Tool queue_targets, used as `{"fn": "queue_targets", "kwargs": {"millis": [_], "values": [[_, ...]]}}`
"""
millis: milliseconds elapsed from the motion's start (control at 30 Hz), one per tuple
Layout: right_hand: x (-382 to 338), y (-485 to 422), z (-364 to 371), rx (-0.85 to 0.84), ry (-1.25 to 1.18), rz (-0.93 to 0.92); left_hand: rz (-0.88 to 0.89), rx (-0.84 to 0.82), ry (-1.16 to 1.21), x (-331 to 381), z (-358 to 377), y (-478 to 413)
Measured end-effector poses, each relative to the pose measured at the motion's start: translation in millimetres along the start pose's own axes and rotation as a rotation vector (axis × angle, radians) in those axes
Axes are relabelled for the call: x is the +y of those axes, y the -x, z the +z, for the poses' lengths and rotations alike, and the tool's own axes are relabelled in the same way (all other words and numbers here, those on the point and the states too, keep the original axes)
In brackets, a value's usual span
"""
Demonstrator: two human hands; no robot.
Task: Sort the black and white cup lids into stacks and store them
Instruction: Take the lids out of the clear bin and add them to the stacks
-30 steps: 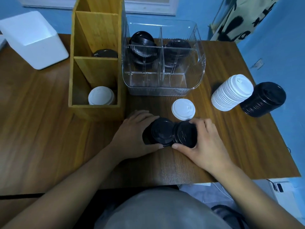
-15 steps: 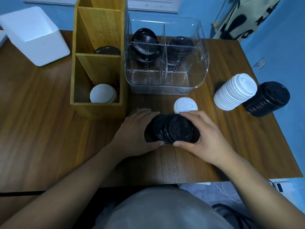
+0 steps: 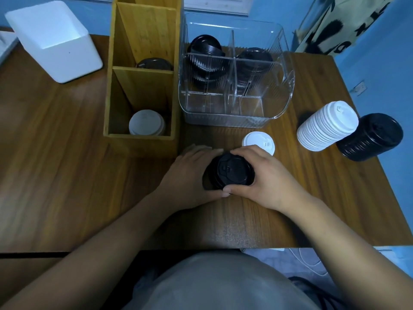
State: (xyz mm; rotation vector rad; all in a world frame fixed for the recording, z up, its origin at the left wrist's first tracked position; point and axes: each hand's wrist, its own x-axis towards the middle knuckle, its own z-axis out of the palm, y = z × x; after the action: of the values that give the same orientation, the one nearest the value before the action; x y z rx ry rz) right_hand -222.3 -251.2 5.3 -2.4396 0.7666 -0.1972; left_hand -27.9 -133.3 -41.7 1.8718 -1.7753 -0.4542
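Now the black lid stack is one column, not two side-by-side piles as a second ago; my left hand and right hand both curl around it.

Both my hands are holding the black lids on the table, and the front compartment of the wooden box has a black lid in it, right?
No. The head view shows a white lid, not a black one, in the front compartment of the wooden box. The left hand and right hand do hold the black lids on the table.
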Motion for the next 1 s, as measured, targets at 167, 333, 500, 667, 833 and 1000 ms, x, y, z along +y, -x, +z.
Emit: {"fn": "queue_targets", "kwargs": {"millis": [167,333,500,667,833,1000], "values": [[3.7,-5.4,-12.3,-0.145,0.015,-0.092,0.010,-0.011,0.019,-3.4,0.8,-1.0],[2.7,-18.1,-17.0,-0.233,0.133,-0.134,0.028,-0.025,0.008,-6.0,2.0,-2.3],[0.2,-28.9,-17.4,-0.268,0.203,-0.124,0.069,0.022,0.023,-7.5,4.3,-0.5],[-4.2,-38.5,-22.3,-0.292,0.281,-0.153,0.038,0.041,0.086,-7.5,2.9,-1.4],[4.6,-40.2,-34.5,-0.361,0.251,-0.181,0.016,0.018,0.043,-4.4,1.9,-2.1],[7.0,-33.3,-32.5,-0.342,0.440,-0.292,0.034,-0.001,-0.052,-3.9,1.5,-4.2]]}}
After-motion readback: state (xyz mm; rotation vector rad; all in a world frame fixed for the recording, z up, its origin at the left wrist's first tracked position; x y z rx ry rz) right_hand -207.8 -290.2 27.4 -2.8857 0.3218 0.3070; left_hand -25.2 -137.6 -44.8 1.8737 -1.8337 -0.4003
